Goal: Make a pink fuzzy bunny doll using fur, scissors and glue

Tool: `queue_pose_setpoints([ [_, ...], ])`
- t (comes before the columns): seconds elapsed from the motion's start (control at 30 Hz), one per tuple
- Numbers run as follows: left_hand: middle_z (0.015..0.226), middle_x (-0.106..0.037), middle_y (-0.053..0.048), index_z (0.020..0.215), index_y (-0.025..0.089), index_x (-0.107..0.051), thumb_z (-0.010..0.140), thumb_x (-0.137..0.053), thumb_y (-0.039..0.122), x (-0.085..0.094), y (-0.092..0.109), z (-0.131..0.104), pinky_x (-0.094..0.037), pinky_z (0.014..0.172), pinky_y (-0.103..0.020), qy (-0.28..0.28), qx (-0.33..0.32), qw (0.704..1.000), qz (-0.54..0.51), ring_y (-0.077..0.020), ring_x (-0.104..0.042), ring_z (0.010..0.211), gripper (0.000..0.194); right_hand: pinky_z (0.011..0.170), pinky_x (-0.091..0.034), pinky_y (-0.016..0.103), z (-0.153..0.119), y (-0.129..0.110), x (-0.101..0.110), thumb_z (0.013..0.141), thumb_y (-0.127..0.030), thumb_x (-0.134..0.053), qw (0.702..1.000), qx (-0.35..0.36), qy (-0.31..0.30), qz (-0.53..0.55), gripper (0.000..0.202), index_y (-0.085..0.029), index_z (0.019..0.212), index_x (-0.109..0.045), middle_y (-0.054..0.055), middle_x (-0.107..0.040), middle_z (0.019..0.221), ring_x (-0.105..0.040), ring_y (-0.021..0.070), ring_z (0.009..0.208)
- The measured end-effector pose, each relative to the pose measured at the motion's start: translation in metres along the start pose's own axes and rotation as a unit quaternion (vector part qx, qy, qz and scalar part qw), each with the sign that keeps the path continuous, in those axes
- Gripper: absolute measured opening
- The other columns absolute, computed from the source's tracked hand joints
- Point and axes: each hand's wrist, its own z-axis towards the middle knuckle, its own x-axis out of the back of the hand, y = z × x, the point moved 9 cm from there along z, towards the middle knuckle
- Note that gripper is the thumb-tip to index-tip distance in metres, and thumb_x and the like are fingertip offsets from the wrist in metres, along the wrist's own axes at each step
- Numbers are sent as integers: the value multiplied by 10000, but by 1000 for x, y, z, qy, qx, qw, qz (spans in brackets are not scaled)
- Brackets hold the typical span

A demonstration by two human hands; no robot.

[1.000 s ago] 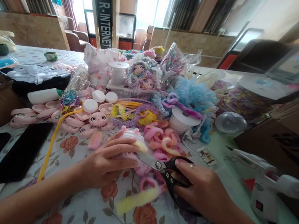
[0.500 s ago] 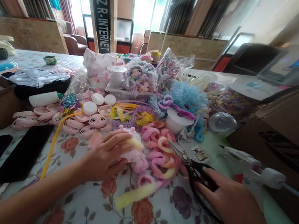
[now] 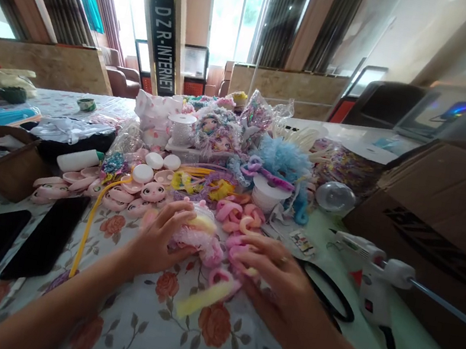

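My left hand (image 3: 165, 238) is wrapped round a small pink doll head (image 3: 198, 240) with fluffy pink and pale yellow trim and two little round pink knobs on top. Its face is mostly hidden. Just right of it, my right hand (image 3: 274, 272) reaches over a heap of fuzzy pink and orange strips (image 3: 247, 219), fingers stretched out and apart. A pale yellow fuzzy strip (image 3: 204, 300) lies on the flowered cloth in front of both hands. I cannot make out the scissors beneath or behind my right hand.
Pink doll faces (image 3: 153, 192) and white round lids (image 3: 143, 173) lie to the left, near two black phones (image 3: 45, 238). A glue gun (image 3: 373, 271), a black cable loop (image 3: 347, 306) and a cardboard box (image 3: 434, 234) are at right. White spools (image 3: 267, 196) and bagged trims stand behind.
My right hand has let go of the black-handled scissors and moved left onto the fuzzy strips. My left hand still holds the doll head, and the view has tilted up slightly.
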Motion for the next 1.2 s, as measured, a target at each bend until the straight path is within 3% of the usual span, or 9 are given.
queue_pose_setpoints([
  [0.13,1321,-451,-177,1407,164,-321,825,-650,306,-2,-2,-1,-445,1038,-397,-18,21,1000,8,-269,-446,1271,682,916,-493,372,36,-10,-35,845,-169,-564,992,3,-29,123,291,-222,1126,-620,106,-567,1141,-558,220,1090],
  [0.3,1301,-444,-163,1385,155,-380,822,-632,227,-6,0,-1,-414,1071,-398,-41,5,999,5,-262,-430,1270,621,904,-486,380,38,3,-60,851,-178,-567,991,-5,-46,127,375,-238,1221,-574,97,-545,1104,-549,220,1051],
  [0.43,1294,-445,-158,1355,141,-419,816,-652,224,-7,-3,2,-393,1092,-393,-41,13,999,-3,-255,-423,1270,593,908,-482,404,27,15,-58,856,-241,-585,995,-39,-12,91,529,-197,1362,-438,132,-513,1168,-513,260,1107],
  [0.6,1281,-447,-155,1349,135,-424,813,-637,184,-7,-1,2,-392,1098,-399,-43,6,999,-12,-257,-425,1271,578,919,-466,341,25,5,-58,834,-162,-572,989,0,-5,151,389,-208,1219,-544,95,-484,1125,-509,214,1071],
  [0.8,1278,-462,-154,1358,160,-390,810,-664,208,-7,-2,3,-408,1080,-424,-30,15,999,-10,-261,-438,1263,614,944,-442,389,23,17,-53,828,-181,-601,990,-43,27,133,466,-211,1281,-499,102,-458,1145,-486,235,1087],
  [0.93,1299,-449,-153,1362,202,-355,802,-664,167,-6,-1,3,-415,1069,-449,-17,6,999,-33,-268,-427,1280,640,941,-450,397,23,17,-61,837,-190,-594,989,-44,-14,139,453,-256,1277,-510,91,-459,1156,-482,243,1108],
  [1.1,1300,-448,-160,1368,193,-344,802,-670,174,-6,-1,3,-412,1067,-448,-18,12,999,-37,-269,-426,1282,654,953,-430,430,24,18,-52,831,-203,-604,990,-53,33,129,428,-240,1249,-520,103,-456,1172,-475,261,1119],
  [1.2,1305,-440,-156,1351,191,-360,809,-662,171,-7,0,3,-405,1073,-440,-20,5,999,-27,-268,-415,1294,620,951,-430,422,25,18,-59,840,-212,-594,989,-58,1,135,369,-252,1204,-545,92,-471,1163,-484,255,1113],
])
